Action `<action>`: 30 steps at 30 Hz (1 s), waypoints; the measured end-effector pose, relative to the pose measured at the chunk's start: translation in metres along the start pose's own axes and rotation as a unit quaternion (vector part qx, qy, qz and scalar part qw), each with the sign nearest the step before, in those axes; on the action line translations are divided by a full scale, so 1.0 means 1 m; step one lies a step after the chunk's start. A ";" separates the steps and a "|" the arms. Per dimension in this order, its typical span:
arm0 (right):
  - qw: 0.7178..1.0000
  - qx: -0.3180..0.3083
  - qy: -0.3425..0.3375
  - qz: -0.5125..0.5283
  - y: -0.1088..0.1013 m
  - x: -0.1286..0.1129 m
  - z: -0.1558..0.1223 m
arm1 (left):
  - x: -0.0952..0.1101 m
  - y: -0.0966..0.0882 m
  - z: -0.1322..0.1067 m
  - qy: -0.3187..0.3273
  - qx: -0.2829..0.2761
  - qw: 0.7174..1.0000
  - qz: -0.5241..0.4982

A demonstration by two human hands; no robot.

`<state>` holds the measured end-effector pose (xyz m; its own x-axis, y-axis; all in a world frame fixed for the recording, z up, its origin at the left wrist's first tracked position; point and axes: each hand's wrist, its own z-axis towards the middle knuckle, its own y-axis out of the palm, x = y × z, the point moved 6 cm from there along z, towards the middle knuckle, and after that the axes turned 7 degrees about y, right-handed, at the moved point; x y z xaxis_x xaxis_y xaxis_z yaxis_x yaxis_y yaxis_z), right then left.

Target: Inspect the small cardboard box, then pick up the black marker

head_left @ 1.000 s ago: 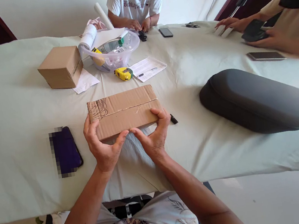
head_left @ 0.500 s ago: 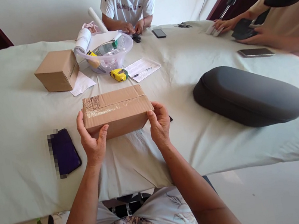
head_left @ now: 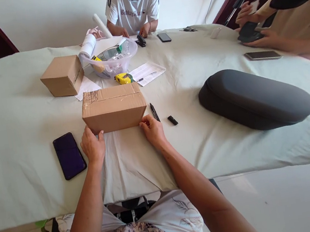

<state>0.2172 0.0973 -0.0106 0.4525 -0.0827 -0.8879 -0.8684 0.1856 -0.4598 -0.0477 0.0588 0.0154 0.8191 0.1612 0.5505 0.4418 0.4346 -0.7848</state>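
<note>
A taped cardboard box [head_left: 114, 110] with black scribbles on its top left corner rests on the cloth-covered table in front of me. My left hand [head_left: 93, 146] grips its lower near left corner, thumb along the front face. At the lower near right corner, my right hand [head_left: 153, 130] holds the box with thumb and fingers closed on the edge. Just right of the box lies an uncapped black marker [head_left: 154, 112], and its cap [head_left: 172, 120] is apart from it. A dark phone [head_left: 69, 155] lies left of my left hand.
Behind the box are a second cardboard box [head_left: 62, 76], a clear plastic basin [head_left: 130, 53] of items, a yellow tape measure [head_left: 123, 78] and a printed sheet [head_left: 148, 72]. A dark grey case [head_left: 257, 95] sits to the right. Two other people are at the table's far and right sides.
The box has come down onto the table, slightly left and farther away, with my hands now at its lower corners. The marker and its cap have come into clear view.
</note>
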 end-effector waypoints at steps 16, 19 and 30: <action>0.985 0.094 -0.103 0.102 -0.017 -0.024 -0.015 | 0.008 -0.005 -0.010 0.097 0.175 0.966 -0.166; 0.981 0.127 -0.102 0.102 -0.020 -0.025 -0.020 | 0.019 -0.006 -0.016 0.121 0.180 0.961 -0.173; 0.973 0.189 -0.127 -0.036 -0.004 -0.020 -0.032 | 0.039 0.003 -0.029 0.123 0.139 0.974 -0.128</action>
<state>0.2049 0.0671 0.0085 0.5868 0.1269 -0.7997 -0.7174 0.5394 -0.4408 -0.0040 0.0403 0.0262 0.7730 -0.1858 0.6065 0.5547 0.6619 -0.5042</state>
